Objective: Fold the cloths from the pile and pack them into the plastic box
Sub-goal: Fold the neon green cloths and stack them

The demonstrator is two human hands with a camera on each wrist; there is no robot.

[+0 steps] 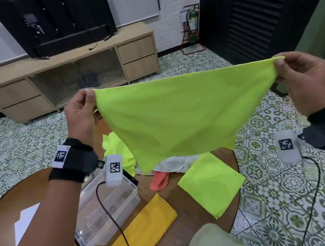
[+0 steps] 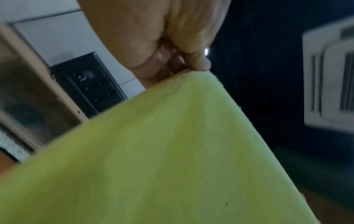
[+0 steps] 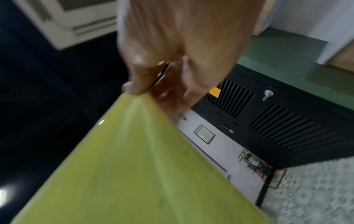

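Aloft, lime cloth (image 1: pixel 180 118) stretched sideways, tip hanging down

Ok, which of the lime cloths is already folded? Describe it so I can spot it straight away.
Find the round wooden table low in the head view, with the clear plastic box on its left part. The folded lime cloth lies flat near the table's right edge, right of the yellow cloth. It is a neat flat square, while the other lime cloth hangs in the air and the pile is crumpled.

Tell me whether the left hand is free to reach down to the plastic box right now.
Probably not yet: the left hand pinches a corner of the lime cloth, stretched with the right hand. The plastic box lies open below it.
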